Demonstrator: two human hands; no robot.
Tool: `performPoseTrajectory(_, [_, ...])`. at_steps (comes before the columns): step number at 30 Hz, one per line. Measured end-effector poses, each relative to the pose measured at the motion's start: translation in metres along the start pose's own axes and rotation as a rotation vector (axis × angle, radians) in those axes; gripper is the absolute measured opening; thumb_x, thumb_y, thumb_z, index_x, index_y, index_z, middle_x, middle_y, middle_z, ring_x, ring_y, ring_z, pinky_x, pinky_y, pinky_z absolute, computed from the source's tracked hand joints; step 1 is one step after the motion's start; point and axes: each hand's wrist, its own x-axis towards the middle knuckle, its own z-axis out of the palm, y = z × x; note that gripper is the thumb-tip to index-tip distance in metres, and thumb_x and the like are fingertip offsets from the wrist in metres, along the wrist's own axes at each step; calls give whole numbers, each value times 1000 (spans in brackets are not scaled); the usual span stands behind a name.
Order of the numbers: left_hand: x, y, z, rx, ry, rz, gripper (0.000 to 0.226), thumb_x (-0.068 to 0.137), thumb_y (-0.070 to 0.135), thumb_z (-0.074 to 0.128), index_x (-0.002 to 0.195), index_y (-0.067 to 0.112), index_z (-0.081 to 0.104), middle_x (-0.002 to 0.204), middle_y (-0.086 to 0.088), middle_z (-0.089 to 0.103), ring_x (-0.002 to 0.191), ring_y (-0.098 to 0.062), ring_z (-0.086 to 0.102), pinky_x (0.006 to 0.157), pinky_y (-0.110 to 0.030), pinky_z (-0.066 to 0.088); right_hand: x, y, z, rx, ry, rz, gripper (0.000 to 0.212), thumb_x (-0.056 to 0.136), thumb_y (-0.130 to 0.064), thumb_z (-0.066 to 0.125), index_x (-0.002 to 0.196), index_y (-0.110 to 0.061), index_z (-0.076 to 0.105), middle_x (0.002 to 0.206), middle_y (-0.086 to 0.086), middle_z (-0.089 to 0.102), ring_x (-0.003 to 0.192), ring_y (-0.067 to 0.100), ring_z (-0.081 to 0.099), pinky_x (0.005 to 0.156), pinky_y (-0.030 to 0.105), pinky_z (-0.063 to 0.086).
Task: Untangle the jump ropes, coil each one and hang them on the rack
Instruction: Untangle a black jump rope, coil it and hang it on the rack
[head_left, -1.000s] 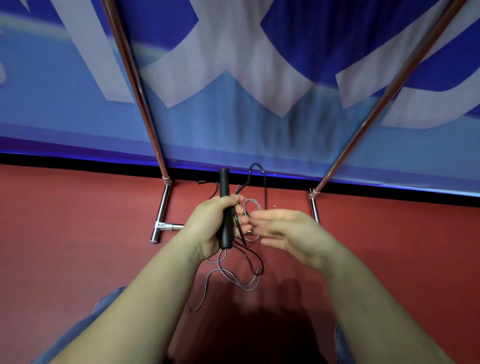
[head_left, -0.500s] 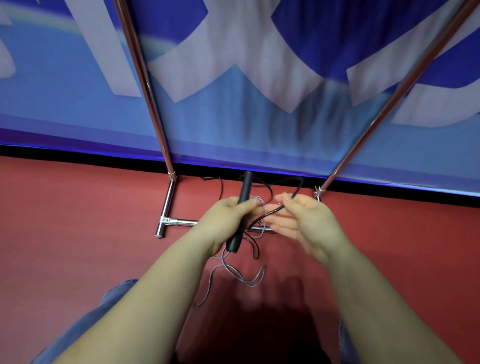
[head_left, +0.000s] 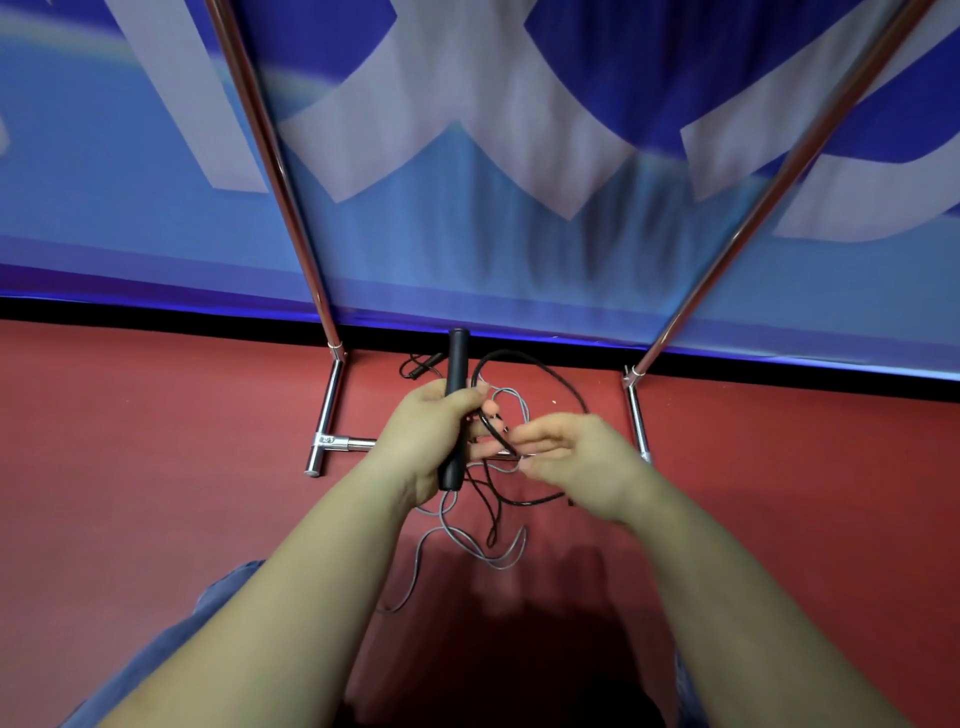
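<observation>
Left hand (head_left: 431, 431) grips the black handle (head_left: 456, 410) upright, above the floor (head_left: 156, 467) before the rack (head_left: 327, 410). Right hand (head_left: 566, 457) open, fingers straight against the black cord (head_left: 545, 374). Risk — grey cord (head_left: 467, 545) threads the same loops; pulling likely tightens the snarl.

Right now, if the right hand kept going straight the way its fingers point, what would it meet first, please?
The right hand points leftward, so it would probably meet the black cord first, then the left hand gripping the black handle. Depth is unclear.
</observation>
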Motion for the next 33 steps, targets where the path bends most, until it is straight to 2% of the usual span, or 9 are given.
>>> performPoseTrajectory(3, [0,5,1,-151,-27,-44,13,96,11,51,84,12,56,57,4,60,50,-8,62,54,-25,56,1,4,9,-178,-7,-35,10,84,-5,65,93,-4,69,88,18,70,77,30,61,81,35,49])
performPoseTrajectory(6, [0,11,-1,-298,-64,-39,16,97,16,48,89,12,60,72,-2,69,62,-11,69,58,-27,59,3,5,6,-239,100,-58,17,88,-16,62,84,-1,66,68,9,58,62,20,48,64,27,41])
performPoseTrajectory(12, [3,-4,-3,259,-11,114,9,92,12,57,95,18,64,92,3,68,92,-12,61,88,-24,44,1,-16,-6,606,184,51,15,95,-15,51,85,-8,60,71,6,68,62,12,70,60,21,57])
performPoseTrajectory(16, [-2,-10,-4,653,-77,146,6,92,20,61,96,17,64,79,4,59,72,-11,50,71,-24,37,0,-21,-17,976,213,65,18,97,-17,46,87,-7,57,60,3,69,61,13,70,54,21,56])
performPoseTrajectory(19, [-1,-11,-3,647,-42,186,10,92,15,60,84,21,58,77,4,63,73,-12,55,74,-21,43,0,-21,-21,1033,206,38,18,97,-18,46,88,-8,59,62,3,70,63,12,71,58,22,57])
performPoseTrajectory(21, [1,-11,-2,469,-15,149,13,93,10,57,84,19,56,76,2,66,72,-14,61,75,-27,50,1,-19,-20,944,185,2,14,96,-16,47,96,-9,59,74,4,72,70,13,71,65,24,58])
performPoseTrajectory(25, [1,-5,1,144,1,46,14,96,5,49,86,13,54,72,-3,63,58,-13,64,57,-23,56,3,-4,-5,268,87,-21,27,88,-1,58,113,-12,59,103,11,68,88,17,65,79,26,53])
performPoseTrajectory(28, [0,0,3,-42,-41,3,12,96,8,50,86,10,54,63,0,64,57,-15,67,60,-28,58,2,5,8,-118,-29,-23,17,83,-2,64,100,-7,66,97,15,70,86,19,62,89,39,50])
performPoseTrajectory(33, [0,7,2,-224,-58,4,11,97,10,49,93,10,59,72,-3,71,67,-17,71,66,-28,58,4,6,8,-178,89,-34,13,90,-13,58,80,-7,63,75,16,66,70,18,56,74,36,50])
